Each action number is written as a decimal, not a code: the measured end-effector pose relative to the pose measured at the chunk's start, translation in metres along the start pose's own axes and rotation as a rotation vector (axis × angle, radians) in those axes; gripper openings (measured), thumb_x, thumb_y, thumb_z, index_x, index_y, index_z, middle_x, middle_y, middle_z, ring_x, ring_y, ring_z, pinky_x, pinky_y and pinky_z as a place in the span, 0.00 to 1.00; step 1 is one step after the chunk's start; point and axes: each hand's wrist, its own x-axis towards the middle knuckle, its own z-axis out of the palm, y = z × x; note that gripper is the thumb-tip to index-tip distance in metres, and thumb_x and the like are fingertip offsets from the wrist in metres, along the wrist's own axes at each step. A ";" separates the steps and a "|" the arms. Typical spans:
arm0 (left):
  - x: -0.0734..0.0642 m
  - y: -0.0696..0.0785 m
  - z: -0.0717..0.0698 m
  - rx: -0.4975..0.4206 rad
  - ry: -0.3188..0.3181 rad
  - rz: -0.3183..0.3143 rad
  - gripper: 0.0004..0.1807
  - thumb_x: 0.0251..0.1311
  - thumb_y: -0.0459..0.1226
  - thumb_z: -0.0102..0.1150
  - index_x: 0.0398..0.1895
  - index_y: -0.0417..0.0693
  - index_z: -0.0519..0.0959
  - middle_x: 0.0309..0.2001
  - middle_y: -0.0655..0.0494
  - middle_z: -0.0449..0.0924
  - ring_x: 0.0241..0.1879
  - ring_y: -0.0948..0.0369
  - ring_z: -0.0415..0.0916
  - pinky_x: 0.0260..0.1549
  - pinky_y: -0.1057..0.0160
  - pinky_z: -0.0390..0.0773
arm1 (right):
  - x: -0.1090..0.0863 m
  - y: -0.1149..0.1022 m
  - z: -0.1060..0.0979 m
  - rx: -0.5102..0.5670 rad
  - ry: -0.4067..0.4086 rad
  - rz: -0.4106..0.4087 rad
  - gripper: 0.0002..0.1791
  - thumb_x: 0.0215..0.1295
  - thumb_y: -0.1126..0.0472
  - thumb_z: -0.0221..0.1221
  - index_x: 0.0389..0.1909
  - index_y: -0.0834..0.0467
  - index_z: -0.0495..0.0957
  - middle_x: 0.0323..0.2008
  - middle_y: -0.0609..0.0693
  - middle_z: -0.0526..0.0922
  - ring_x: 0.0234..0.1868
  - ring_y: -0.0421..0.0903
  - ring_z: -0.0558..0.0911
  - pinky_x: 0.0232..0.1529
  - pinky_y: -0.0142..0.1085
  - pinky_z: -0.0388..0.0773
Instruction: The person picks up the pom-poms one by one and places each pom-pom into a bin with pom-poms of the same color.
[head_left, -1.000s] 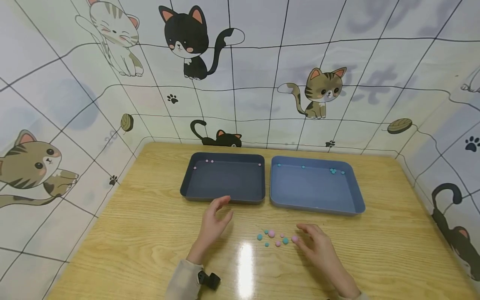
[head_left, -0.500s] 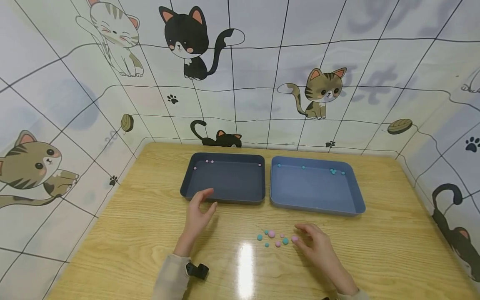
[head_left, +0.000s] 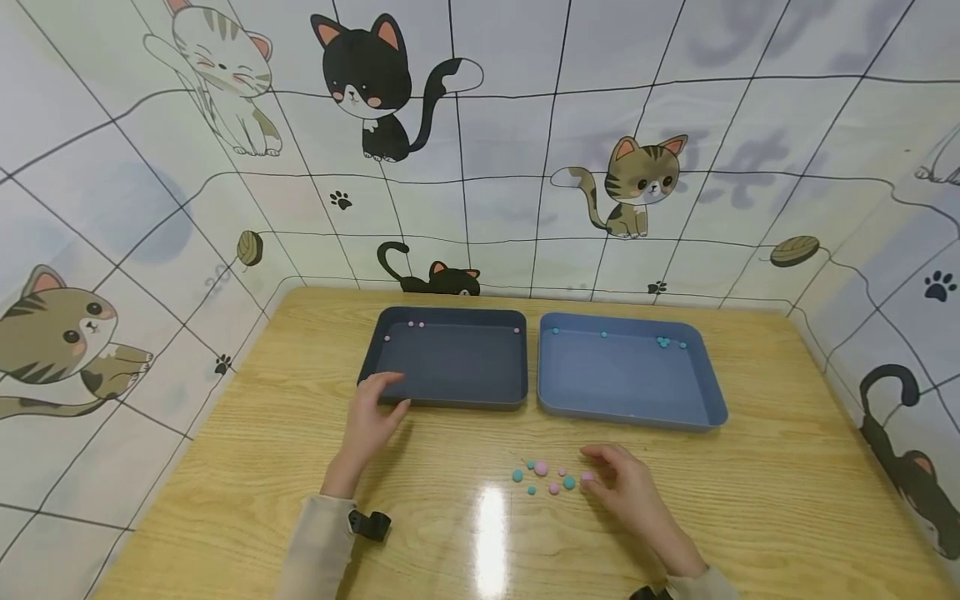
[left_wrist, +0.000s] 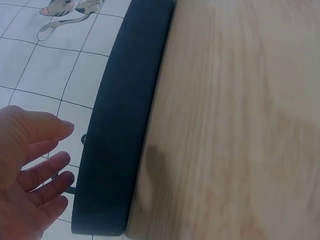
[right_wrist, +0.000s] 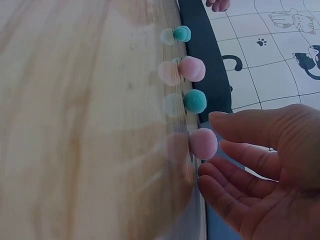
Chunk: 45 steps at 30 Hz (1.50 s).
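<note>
My left hand (head_left: 371,425) hovers at the front left corner of the dark tray (head_left: 450,403), fingers loosely spread and holding nothing. In the left wrist view, its fingers (left_wrist: 47,175) are beside the tray's dark wall (left_wrist: 125,115). My right hand (head_left: 630,492) is low over the wooden table, thumb and fingers parted beside a pink pom-pom (head_left: 587,477). The right wrist view has this pink pom-pom (right_wrist: 203,143) near the thumb and fingertips, not gripped. Several teal and pink pom-poms lie to its left, among them a teal one (head_left: 569,482) and a larger pink one (head_left: 541,468).
The blue tray (head_left: 630,412) stands right of the dark one and holds several small teal pom-poms (head_left: 663,342). Several small pink ones (head_left: 422,325) lie in the dark tray. Behind the wooden table (head_left: 247,467) rises a cat-printed backdrop (head_left: 510,200).
My left hand has moved left along the dark tray's front edge to its left corner. My right hand stays almost still beside the pink pom-pom.
</note>
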 end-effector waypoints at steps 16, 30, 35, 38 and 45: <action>0.003 -0.013 -0.014 0.172 -0.206 -0.094 0.17 0.45 0.25 0.68 0.42 0.34 0.79 0.42 0.43 0.79 0.46 0.46 0.74 0.46 0.49 0.75 | 0.005 0.002 0.005 0.036 -0.082 0.091 0.16 0.44 0.79 0.66 0.35 0.63 0.79 0.35 0.50 0.80 0.36 0.48 0.80 0.35 0.30 0.79; 0.006 -0.021 -0.016 0.230 -0.252 -0.055 0.07 0.46 0.24 0.67 0.29 0.40 0.82 0.31 0.50 0.81 0.36 0.51 0.77 0.35 0.54 0.78 | 0.011 -0.004 0.002 0.050 -0.046 0.050 0.13 0.48 0.79 0.64 0.33 0.62 0.79 0.33 0.50 0.80 0.34 0.46 0.79 0.34 0.34 0.80; 0.007 -0.022 -0.017 0.240 -0.265 -0.052 0.06 0.46 0.24 0.67 0.27 0.41 0.83 0.29 0.51 0.81 0.34 0.52 0.78 0.34 0.54 0.78 | 0.021 -0.011 -0.001 0.077 0.028 -0.058 0.14 0.46 0.80 0.65 0.34 0.63 0.79 0.33 0.51 0.80 0.34 0.50 0.80 0.33 0.38 0.81; 0.008 -0.022 -0.018 0.245 -0.269 -0.046 0.06 0.46 0.25 0.67 0.27 0.41 0.83 0.29 0.51 0.81 0.34 0.52 0.78 0.34 0.54 0.79 | 0.028 -0.015 -0.002 0.078 0.037 -0.080 0.14 0.46 0.80 0.64 0.34 0.64 0.79 0.33 0.52 0.80 0.34 0.50 0.80 0.33 0.39 0.81; 0.009 -0.021 -0.019 0.247 -0.282 -0.033 0.06 0.46 0.25 0.67 0.27 0.41 0.83 0.30 0.51 0.81 0.34 0.52 0.78 0.35 0.54 0.78 | 0.049 -0.021 -0.003 0.066 0.064 -0.178 0.12 0.48 0.79 0.64 0.33 0.65 0.79 0.32 0.55 0.81 0.34 0.50 0.81 0.33 0.39 0.82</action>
